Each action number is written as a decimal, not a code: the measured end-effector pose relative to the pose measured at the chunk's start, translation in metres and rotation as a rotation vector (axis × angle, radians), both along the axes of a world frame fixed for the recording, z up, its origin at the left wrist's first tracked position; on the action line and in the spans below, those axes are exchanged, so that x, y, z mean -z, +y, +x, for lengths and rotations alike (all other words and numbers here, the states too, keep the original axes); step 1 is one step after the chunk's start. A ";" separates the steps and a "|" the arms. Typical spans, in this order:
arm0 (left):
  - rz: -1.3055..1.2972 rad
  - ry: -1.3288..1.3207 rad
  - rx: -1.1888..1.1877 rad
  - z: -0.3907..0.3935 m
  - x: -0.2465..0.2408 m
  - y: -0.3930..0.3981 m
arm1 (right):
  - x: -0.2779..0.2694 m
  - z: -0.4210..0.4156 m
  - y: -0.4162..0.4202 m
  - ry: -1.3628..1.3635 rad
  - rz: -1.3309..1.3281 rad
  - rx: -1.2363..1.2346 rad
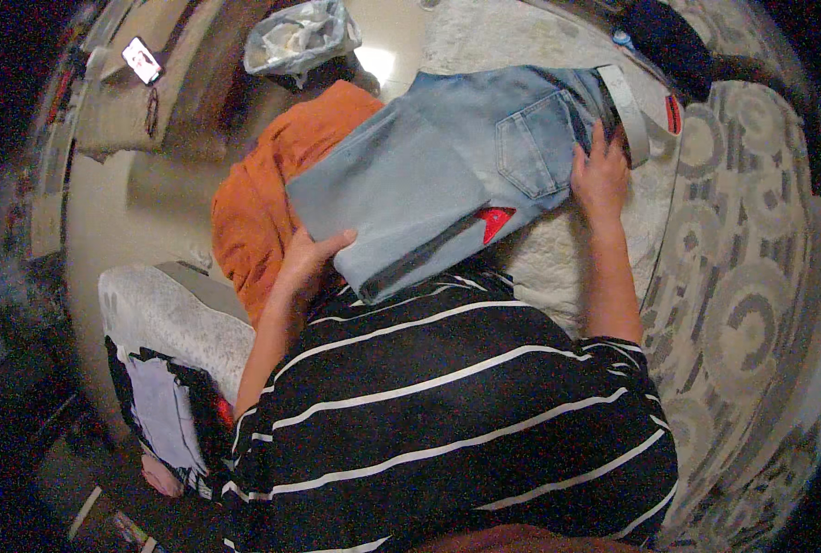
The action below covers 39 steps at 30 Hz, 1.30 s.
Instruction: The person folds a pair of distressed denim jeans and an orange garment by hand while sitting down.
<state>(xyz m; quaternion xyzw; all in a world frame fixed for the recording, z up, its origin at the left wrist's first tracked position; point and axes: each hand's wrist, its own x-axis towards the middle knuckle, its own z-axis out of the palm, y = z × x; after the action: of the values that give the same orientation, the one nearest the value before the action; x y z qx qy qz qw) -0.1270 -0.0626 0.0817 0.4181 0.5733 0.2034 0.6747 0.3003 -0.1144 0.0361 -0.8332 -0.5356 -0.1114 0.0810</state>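
Folded light-blue denim jeans [410,166] lie across my lap, a stitched back pocket facing up. A white belt-like band [623,110] runs along their waist end, and a red patch [497,222] shows near the lower edge. My left hand [306,259] grips the folded leg end, thumb on top and fingers hidden beneath. At the waist end, my right hand [602,176] holds the denim beside the pocket, its fingertips close to the white band. Under the jeans on the left, an orange cloth [265,200] covers part of my lap.
A lined waste bin [303,41] stands ahead on the floor. A lit phone [141,61] rests on a brown surface at upper left. Pale quilted fabric [500,34] spreads beneath the jeans, beside patterned upholstery [742,276]. Folded lavender cloth [161,408] lies at lower left.
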 end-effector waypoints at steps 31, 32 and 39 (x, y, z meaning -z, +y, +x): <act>-0.151 -0.182 -0.159 0.009 -0.007 -0.007 | 0.019 0.097 0.036 0.488 0.334 -0.084; -0.145 -0.175 -0.163 0.010 -0.007 -0.008 | 0.013 0.109 0.040 0.605 0.357 -0.057; -0.207 -0.202 -0.169 0.007 -0.003 -0.007 | 0.000 0.165 0.023 -0.175 -0.063 0.109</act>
<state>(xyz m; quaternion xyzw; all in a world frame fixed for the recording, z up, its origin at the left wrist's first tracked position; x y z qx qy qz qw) -0.1199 -0.0694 0.0847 0.2743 0.5536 0.2401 0.7488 0.4653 -0.0915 0.0363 -0.8502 -0.4979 -0.1712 0.0014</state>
